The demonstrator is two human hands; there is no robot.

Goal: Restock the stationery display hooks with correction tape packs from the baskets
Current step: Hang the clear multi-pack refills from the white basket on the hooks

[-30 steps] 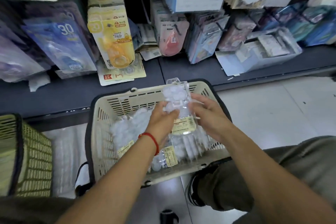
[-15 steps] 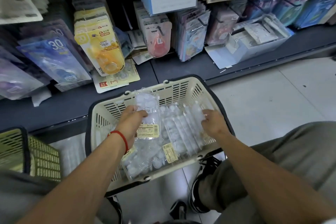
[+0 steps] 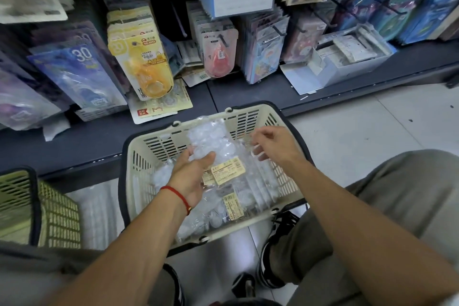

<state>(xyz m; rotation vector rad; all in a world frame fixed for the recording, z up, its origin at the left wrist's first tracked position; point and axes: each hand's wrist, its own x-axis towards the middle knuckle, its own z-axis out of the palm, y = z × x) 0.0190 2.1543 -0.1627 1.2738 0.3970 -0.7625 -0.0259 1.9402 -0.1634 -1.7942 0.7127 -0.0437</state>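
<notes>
Red wrist cord (image 3: 176, 194), grey trousers (image 3: 402, 196)

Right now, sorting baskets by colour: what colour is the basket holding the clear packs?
Cream basket with a dark rim, head view.

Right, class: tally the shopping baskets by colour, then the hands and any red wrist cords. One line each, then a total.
Cream basket: 1
Green basket: 1
Hands: 2, the left hand gripping a clear pack, and the right hand holding nothing
Red wrist cord: 1
Total: 5
</notes>
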